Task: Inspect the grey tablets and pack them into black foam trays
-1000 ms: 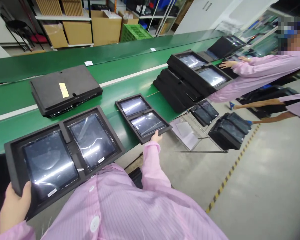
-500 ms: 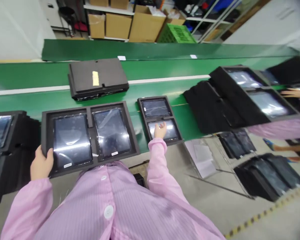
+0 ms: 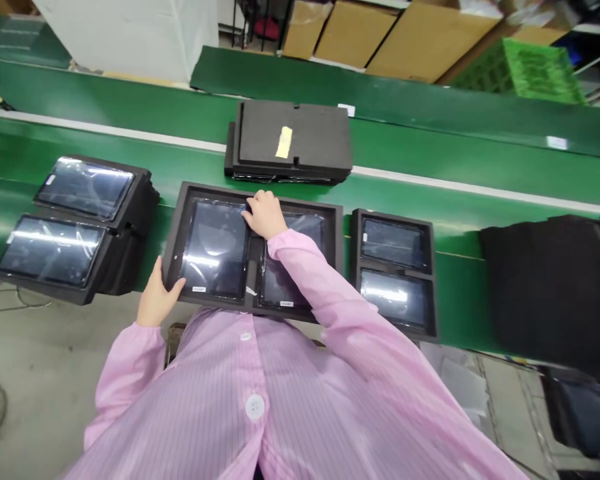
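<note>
A black foam tray (image 3: 253,267) lies in front of me. Two film-covered display panels sit in it: a left panel (image 3: 215,250) and a right panel (image 3: 293,267) partly covered by my right sleeve. My left hand (image 3: 157,293) grips the tray's left side, thumb over the rim and fingers down the outside. Over the top of the middle divider is my right hand (image 3: 265,213), fingers together and curled down, thumb at the left panel's upper right corner. Its fingertips are partly hidden, so whether they pinch the panel is unclear.
A smaller foam tray (image 3: 357,267) with two panels stands to the right. Stacked trays (image 3: 125,247) with panels are on the left. Behind lies a foam stack (image 3: 315,133) with a yellow label (image 3: 284,143). Black foam (image 3: 545,287) stands far right on the green bench (image 3: 450,193).
My right hand has gone from the lower panel of the smaller tray to the middle of the large tray. My left hand stays on its left side. The view has swung left.
</note>
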{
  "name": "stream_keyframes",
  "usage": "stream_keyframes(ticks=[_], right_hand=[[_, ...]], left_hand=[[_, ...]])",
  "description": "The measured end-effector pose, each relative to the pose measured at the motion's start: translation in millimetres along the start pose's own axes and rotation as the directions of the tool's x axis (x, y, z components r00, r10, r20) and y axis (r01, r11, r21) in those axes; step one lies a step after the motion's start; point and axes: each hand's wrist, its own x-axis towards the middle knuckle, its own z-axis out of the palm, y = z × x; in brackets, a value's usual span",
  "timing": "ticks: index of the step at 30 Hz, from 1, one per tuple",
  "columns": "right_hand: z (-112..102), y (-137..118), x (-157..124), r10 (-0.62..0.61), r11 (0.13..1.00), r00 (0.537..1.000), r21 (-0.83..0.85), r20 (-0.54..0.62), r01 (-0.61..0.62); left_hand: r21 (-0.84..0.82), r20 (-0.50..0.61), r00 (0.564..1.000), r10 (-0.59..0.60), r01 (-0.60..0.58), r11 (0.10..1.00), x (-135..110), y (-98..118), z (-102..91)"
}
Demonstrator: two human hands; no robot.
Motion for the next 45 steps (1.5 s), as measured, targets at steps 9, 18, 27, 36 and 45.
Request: stream_keyframes(ticks=[9,18,27,36,45], right_hand=[[8.4,-4.5,7.3,0.01,0.984,0.997,0.177,-0.081,0.004],[-34.4,-129.4,-102.7,-0.763,0.116,0.644,0.992,0.06,0.046],[-27.5,-173.7,-97.9,-0.712,-0.303,0.674,0.952,-0.199,-0.039],[-26.1,-177.8,-120.7,-0.828,-0.119,0.56,0.969,0.024,-0.218],[-89.7,-93.7,-97.1,-0.427,0.308,0.899,0.918,-0.101,0.249]], left_hand=[[-0.031,0.141,0.99,-0.03,0.034,0.999,-3.3,-4.4,-7.0],[-0.019,0.215,0.977,0.001,0.004,1.0,0.2,0.4,-14.9],[0.078,0.279,0.951,-0.132,0.114,0.99,4.7,4.0,-19.2],[0.109,0.251,0.959,-0.135,0.11,0.988,3.7,3.8,-19.1],[0.086,0.25,0.953,-0.17,0.153,0.984,1.5,10.8,-16.5]])
